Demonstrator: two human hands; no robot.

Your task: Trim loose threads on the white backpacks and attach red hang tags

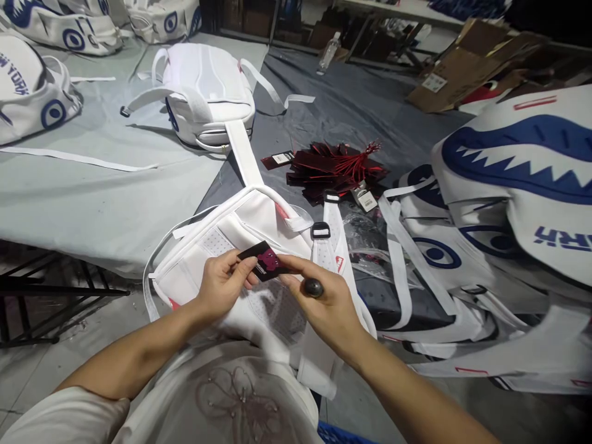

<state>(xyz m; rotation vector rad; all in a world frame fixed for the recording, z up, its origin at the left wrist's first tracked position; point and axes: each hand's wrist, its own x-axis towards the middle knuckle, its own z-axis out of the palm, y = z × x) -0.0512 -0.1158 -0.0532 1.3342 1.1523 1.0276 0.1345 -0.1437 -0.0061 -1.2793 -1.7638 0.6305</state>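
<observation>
Hands meet at centre frame: the left hand (224, 287) pinches the small black-and-magenta card hangtag (265, 262) by its left end, its long axis running right to the right hand (326, 302), whose grip closes on that end, over the white mesh-backed backpack (259, 231).

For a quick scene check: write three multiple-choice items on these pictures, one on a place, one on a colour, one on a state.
1. Where does the pile of dark red tags lie?
A. on the grey sheet beyond the backpack
B. on the floor
C. inside a box

2. What colour is the backpack under the hands?
A. black
B. white
C. green

3. How is the small dark tag held?
A. lying loose
B. left hand only
C. between both hands

Answers: 1 A, it rests on the sheet; 2 B, white panels and straps; 3 C, left hand and right hand both pinch it.
</observation>
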